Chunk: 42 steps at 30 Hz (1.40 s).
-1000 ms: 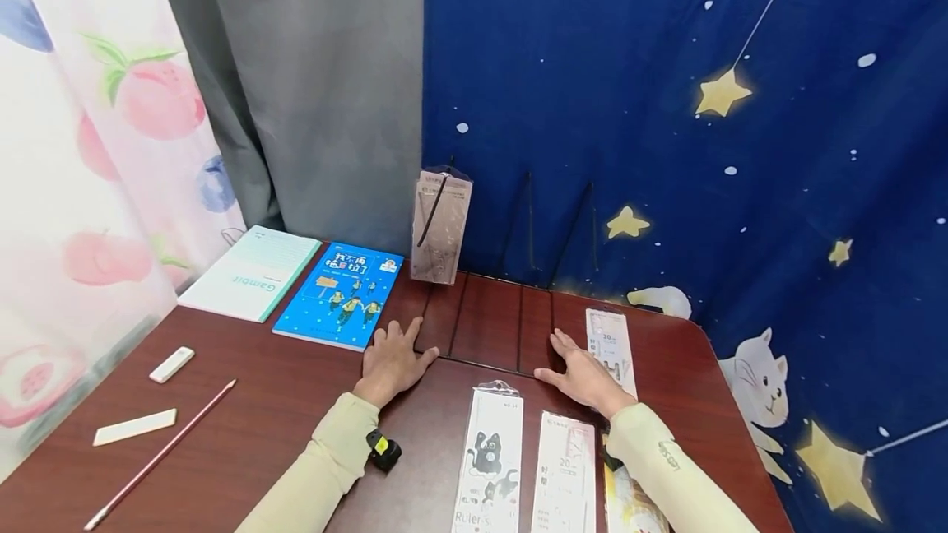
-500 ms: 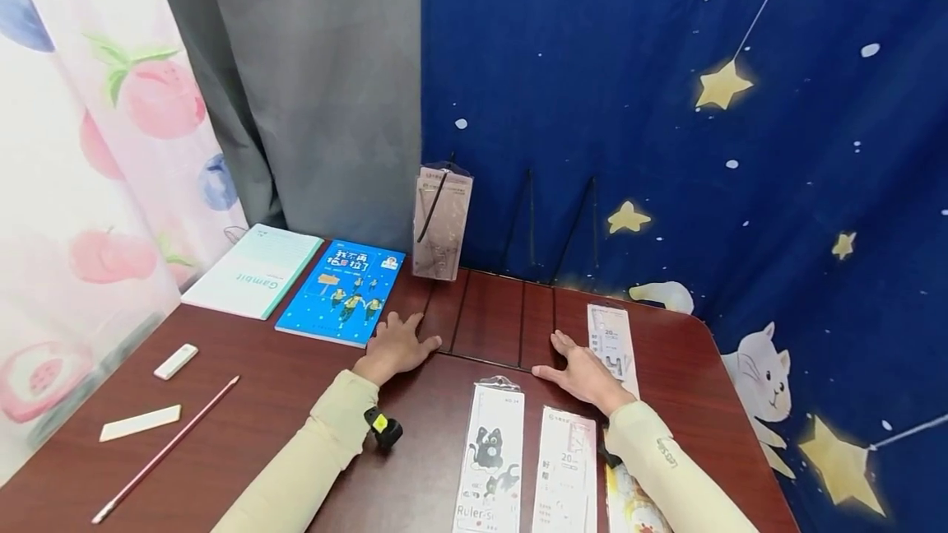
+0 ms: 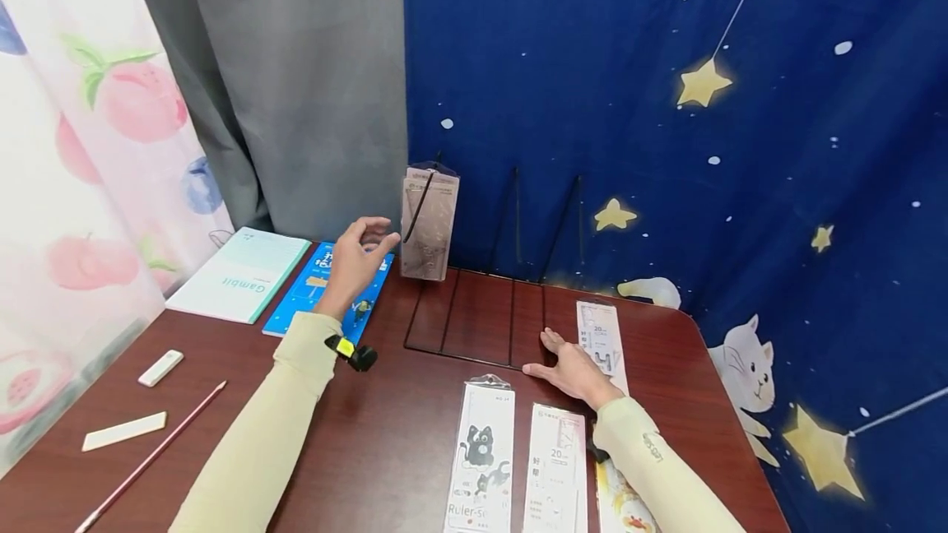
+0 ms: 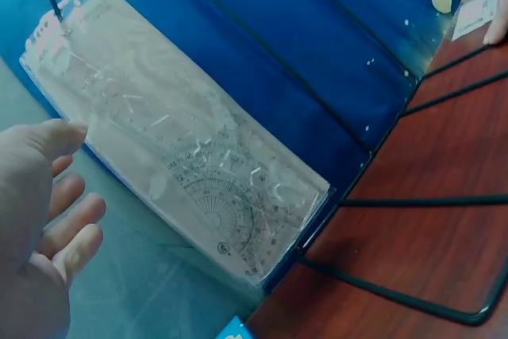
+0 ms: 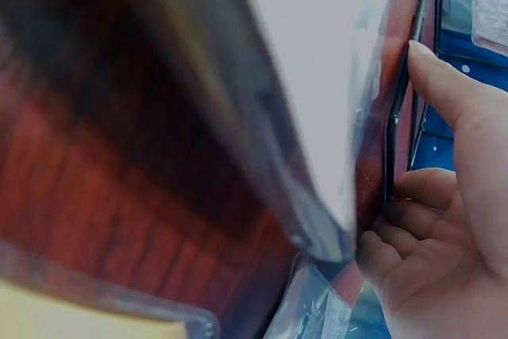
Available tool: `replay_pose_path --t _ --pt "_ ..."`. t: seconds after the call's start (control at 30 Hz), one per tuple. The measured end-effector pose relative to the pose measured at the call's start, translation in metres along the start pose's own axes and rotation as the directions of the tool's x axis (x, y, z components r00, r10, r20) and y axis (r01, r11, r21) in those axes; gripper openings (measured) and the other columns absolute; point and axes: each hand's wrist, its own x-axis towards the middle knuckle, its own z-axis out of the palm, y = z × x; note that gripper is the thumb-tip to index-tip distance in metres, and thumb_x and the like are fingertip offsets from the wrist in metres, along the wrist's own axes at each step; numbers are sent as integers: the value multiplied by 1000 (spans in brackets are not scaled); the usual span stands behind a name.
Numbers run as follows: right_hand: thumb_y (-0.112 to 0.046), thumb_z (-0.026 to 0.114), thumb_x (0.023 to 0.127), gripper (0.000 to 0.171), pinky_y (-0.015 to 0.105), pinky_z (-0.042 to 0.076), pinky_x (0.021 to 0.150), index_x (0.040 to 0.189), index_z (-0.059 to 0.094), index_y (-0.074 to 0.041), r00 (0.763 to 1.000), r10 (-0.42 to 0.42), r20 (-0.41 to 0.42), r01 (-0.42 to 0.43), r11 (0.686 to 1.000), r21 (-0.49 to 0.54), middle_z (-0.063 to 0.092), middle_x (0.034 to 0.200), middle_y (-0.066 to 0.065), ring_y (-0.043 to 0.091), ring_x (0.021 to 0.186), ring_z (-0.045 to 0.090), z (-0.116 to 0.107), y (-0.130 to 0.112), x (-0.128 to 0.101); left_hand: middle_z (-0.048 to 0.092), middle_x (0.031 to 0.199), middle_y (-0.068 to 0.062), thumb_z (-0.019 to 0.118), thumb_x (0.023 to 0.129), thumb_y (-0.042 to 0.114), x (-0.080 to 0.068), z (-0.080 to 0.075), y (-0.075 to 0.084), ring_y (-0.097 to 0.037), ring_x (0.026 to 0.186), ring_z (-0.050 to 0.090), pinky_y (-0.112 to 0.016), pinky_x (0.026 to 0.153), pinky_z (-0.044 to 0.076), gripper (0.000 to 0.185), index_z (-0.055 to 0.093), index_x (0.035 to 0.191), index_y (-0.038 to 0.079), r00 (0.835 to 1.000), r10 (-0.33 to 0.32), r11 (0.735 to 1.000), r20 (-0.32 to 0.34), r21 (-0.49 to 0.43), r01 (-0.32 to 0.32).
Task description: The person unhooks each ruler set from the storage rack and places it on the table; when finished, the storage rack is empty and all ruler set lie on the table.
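Note:
My left hand (image 3: 374, 238) is raised above the blue book (image 3: 320, 293) with its fingers loosely spread and holds nothing. It hovers just left of a clear packaged geometry set (image 3: 428, 224) that stands in the leftmost slot of a black wire rack (image 3: 474, 315). In the left wrist view the hand (image 4: 44, 220) is close to the set (image 4: 190, 180) without touching it. My right hand (image 3: 557, 362) rests flat on the table at the rack's front right corner, beside a packaged ruler (image 3: 598, 334). Its thumb (image 5: 444, 93) lies along the rack wire (image 5: 394, 132).
A teal notebook (image 3: 239, 274) lies at the back left. An eraser (image 3: 160, 368), a white strip (image 3: 123, 431) and a pencil (image 3: 151, 457) lie at the left front. Two ruler packs (image 3: 480, 455) (image 3: 557, 471) and a yellow pack (image 3: 620, 507) lie near the front edge.
My left hand has lifted off the table at the rack's front left corner and risen toward the standing geometry set. The right hand has stayed in place.

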Motion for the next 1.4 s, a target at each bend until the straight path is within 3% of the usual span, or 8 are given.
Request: replay_pose_path --t 0.27,0.53,0.73,0.9,1.13,1.4 --pt "-53 75 91 91 52 35 122 158 40 -3 999 0 32 -1 1000 31 30 169 15 34 157 29 3 -5 5 68 133 -15 69 99 41 23 0 -6 -29 125 66 -45 109 51 47 63 135 11 998 -42 994 35 -96 45" --pt "-52 76 90 91 53 36 121 157 41 -2 1000 1 15 -1 1000 25 32 168 15 35 156 31 1 -3 2 69 132 -15 66 99 48 31 6 -2 -29 127 65 -48 110 49 49 66 131 11 995 -73 990 66 -112 80" --pt "-54 76 90 92 52 36 121 158 40 -3 999 19 27 -20 1000 19 31 168 14 34 156 30 -1 -4 3 72 125 -14 67 100 44 31 8 -5 -24 123 68 -44 107 52 44 69 125 9 996 -75 988 55 -132 82" --pt "-53 77 89 92 52 35 121 158 40 -4 999 28 32 -28 999 28 31 168 15 34 156 30 -4 -5 4 73 121 -10 68 99 43 29 8 -5 -7 108 71 -41 102 55 41 70 124 10 994 -92 981 62 -167 101" --pt "-51 78 89 92 53 35 121 157 41 -4 999 22 27 -24 999 40 32 167 16 35 156 30 -5 -2 5 74 118 -9 68 99 44 23 6 2 0 99 70 -48 100 55 40 71 123 11 993 -82 979 89 -179 97" --pt "-52 79 88 92 53 34 122 157 41 -5 999 43 29 -45 998 51 32 168 14 34 157 29 -7 0 4 74 112 -2 68 99 41 12 3 6 -2 95 71 -23 86 59 39 71 122 11 988 -90 976 123 -186 112"
